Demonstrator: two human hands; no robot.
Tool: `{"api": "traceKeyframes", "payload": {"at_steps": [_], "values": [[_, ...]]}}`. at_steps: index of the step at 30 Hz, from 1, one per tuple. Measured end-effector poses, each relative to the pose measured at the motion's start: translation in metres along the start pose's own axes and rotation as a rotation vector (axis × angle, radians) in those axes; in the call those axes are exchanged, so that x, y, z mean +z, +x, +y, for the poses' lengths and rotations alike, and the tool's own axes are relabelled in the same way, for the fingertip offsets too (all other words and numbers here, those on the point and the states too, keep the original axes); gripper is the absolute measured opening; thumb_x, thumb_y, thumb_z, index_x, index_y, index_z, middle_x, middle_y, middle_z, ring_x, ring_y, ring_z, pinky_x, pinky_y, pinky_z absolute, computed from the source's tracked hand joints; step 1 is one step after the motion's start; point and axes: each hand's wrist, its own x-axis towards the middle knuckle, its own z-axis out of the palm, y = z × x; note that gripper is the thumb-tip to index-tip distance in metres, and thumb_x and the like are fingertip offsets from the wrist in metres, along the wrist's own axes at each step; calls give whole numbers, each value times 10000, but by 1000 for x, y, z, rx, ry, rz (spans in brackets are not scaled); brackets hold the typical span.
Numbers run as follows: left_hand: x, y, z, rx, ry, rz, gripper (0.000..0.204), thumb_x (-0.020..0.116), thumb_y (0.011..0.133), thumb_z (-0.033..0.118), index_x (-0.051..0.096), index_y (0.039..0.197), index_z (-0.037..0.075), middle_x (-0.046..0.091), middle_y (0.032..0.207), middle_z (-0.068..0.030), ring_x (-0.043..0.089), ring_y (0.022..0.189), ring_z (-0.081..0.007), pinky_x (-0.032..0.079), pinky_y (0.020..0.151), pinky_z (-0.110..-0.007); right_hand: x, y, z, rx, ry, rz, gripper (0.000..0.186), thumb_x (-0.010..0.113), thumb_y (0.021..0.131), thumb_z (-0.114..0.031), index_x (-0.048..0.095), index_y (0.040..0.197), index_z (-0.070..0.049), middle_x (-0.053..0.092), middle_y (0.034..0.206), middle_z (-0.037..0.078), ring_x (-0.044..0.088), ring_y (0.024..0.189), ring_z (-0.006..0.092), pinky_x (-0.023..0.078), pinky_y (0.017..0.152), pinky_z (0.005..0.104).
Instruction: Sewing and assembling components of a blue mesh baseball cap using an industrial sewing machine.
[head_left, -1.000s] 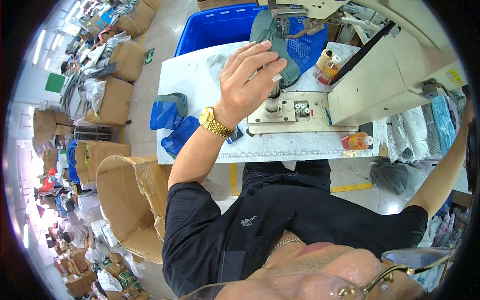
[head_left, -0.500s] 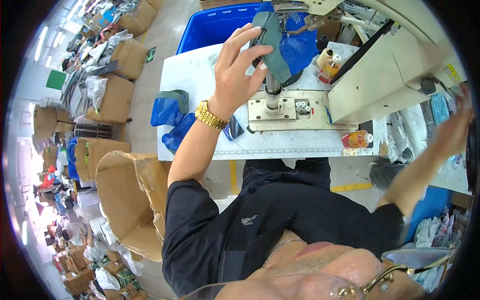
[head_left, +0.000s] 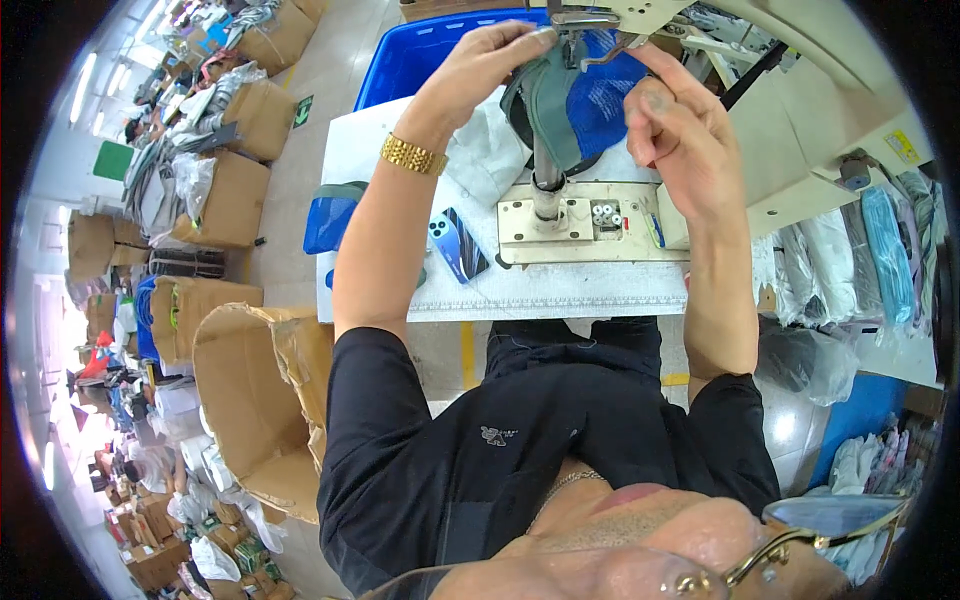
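Right hand (head_left: 685,135) had swung in from the right edge of the frame to the upper centre, while the left hand (head_left: 480,75) had shifted up along the work. Its fingers were drawn narrow at the work's upper edge, beside the presser foot (head_left: 571,45); whether they pinched cloth could not be told. On the right hand the index finger reached toward the needle area and the other fingers were curled in; a held thread, if any, was too fine to see.

Between the hands, at upper centre, the cap-like piece of blue mesh and grey-green fabric (head_left: 552,120) sat over the post (head_left: 546,175) of the sewing machine (head_left: 640,225). It seemed to be partway through its sewing: it was in place under the presser foot and not yet taken off, but its seam was too small to judge.

Farther out, left of centre on the tabletop (head_left: 360,150), a similar blue and grey-green piece (head_left: 330,222) lay partly behind the left forearm. Whether it was finished or waiting could not be told. A blue smartphone (head_left: 458,245) lay nearer the middle, and a blue bin (head_left: 400,60) stood beyond the far edge.
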Motion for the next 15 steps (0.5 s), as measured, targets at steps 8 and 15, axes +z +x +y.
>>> {"api": "traceKeyframes", "payload": {"at_steps": [8, 15], "values": [[2, -8, -15, 323, 284, 633, 345, 614, 955, 217, 542, 724, -28, 439, 587, -44, 363, 562, -108, 337, 510, -314, 15, -32, 25, 44, -154, 85, 377, 591, 947, -96, 571, 1313, -13, 687, 857, 61, 626, 660, 92, 486, 589, 219], [32, -85, -27, 287, 86, 953, 351, 615, 970, 160, 404, 714, 47, 367, 654, 37, 300, 637, -66, 293, 527, -276, 34, -54, 52, 136, -146, -44, 293, 594, 962, -88, 631, 1248, -36, 704, 880, 55, 636, 704, 78, 512, 635, 207]]}}
